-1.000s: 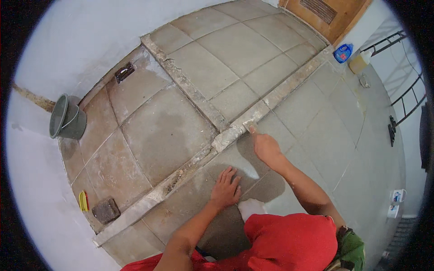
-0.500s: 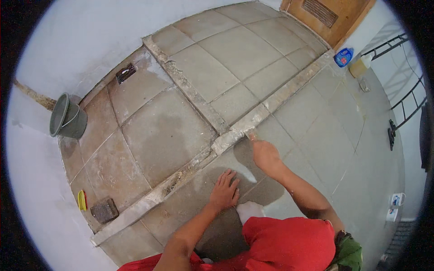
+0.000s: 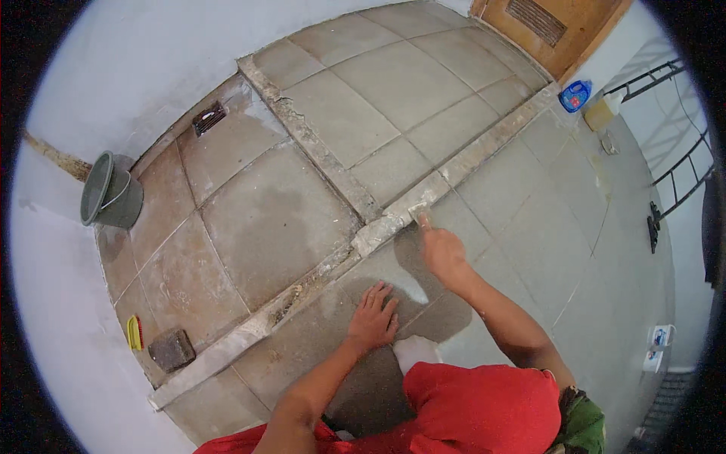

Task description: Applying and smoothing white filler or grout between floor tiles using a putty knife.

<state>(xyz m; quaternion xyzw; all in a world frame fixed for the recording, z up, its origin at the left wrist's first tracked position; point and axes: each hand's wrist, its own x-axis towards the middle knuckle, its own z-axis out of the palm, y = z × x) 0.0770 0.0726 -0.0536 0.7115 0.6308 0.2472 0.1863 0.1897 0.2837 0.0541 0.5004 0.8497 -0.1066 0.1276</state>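
My left hand (image 3: 373, 318) lies flat on a damp patch of grey floor tile (image 3: 302, 356), fingers spread, holding nothing. My right hand (image 3: 442, 253) reaches forward, closed around a small pale tool (image 3: 418, 215). The tool's tip touches the near edge of a rough raised concrete strip (image 3: 378, 231) that runs diagonally across the tiled floor. A second strip (image 3: 302, 132) branches off it toward the far wall. My red sleeve and knee show at the lower edge.
A grey bucket (image 3: 110, 198) leans at the left wall. Near it lie a yellow brush (image 3: 134, 331) and a dark block (image 3: 172, 349). A floor drain (image 3: 209, 118), a blue container (image 3: 575, 96), a wooden door (image 3: 544, 30) and a black metal rack (image 3: 669, 170) lie farther off.
My right hand dipped slightly toward me and came back up against the strip. The left hand has stayed flat in place.
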